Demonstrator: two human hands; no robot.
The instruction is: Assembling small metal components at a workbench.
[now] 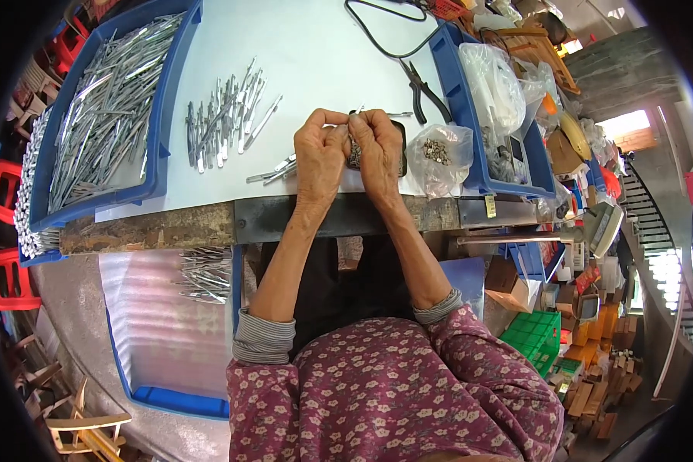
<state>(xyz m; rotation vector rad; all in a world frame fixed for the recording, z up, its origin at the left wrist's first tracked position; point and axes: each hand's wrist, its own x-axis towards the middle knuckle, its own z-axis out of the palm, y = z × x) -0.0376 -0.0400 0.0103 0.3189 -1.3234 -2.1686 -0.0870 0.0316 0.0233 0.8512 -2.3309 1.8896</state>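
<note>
My left hand (320, 154) and my right hand (379, 152) meet over the near part of the white-covered table, fingertips pinched together. Between them the bright tip of a thin silver metal strip (359, 109) shows; the fingers hide the rest. Beneath my hands sits a dark shallow tray (403, 146) with small metal bits in it, mostly covered. Beside my left hand lie a few slim metal strips (273, 174), and farther left a loose group of similar strips (225, 115). Right of my right hand, a clear plastic bag (448, 158) holds small metal parts.
A blue bin (162, 146) heaped with long metal strips stands at the left. Black-handled pliers (423, 94) and a black cable (377, 38) lie at the back right. Another blue bin (470, 146) holds plastic bags. Below the table edge is a lined blue-rimmed bin (169, 400).
</note>
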